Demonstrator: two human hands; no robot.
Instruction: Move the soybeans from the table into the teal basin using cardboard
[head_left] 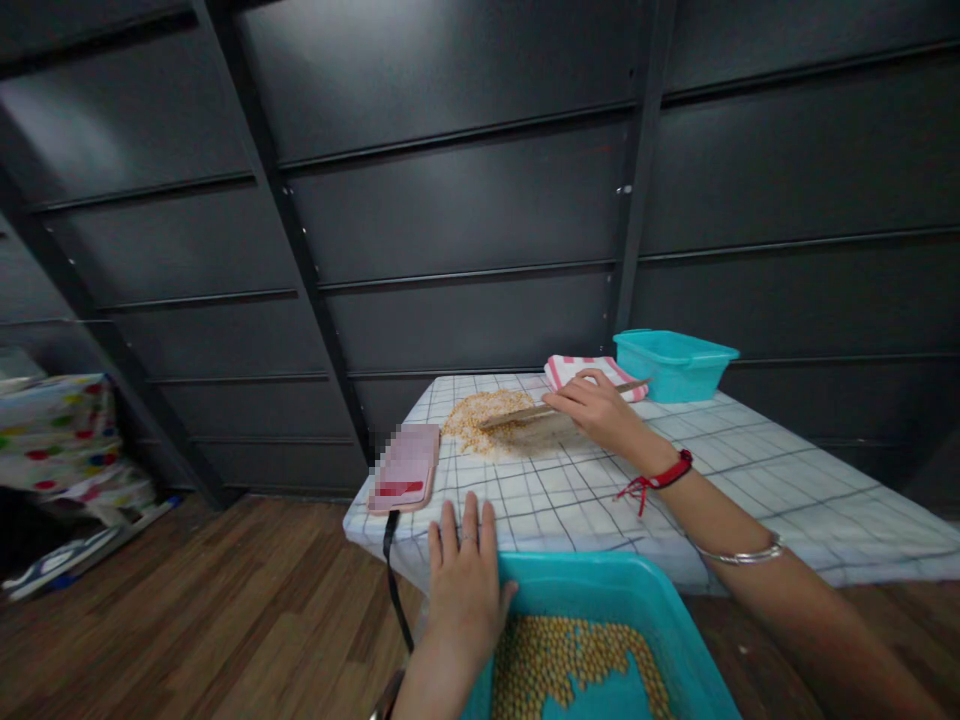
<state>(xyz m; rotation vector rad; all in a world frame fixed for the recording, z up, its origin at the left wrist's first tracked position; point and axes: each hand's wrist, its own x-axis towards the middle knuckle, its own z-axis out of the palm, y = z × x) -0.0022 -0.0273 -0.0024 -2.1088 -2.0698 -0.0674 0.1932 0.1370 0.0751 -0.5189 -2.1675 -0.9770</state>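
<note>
My left hand (465,580) rests on the near rim of a teal basin (675,620) that holds many yellow beans, its fingers laid flat over the edge against the table. My right hand (600,408) reaches across the checked tablecloth (750,470) and grips a flat wooden stick (525,413), whose far end lies in a pile of yellow beans (484,418) on the cloth. A red string bracelet and a silver bangle sit on the right forearm.
A pink phone (406,466) with a black strap lies at the table's left edge. A second, smaller teal tub (673,362) and a red-striped cloth (577,367) stand at the far end. Dark metal wall behind; wooden floor and colourful fabric at left.
</note>
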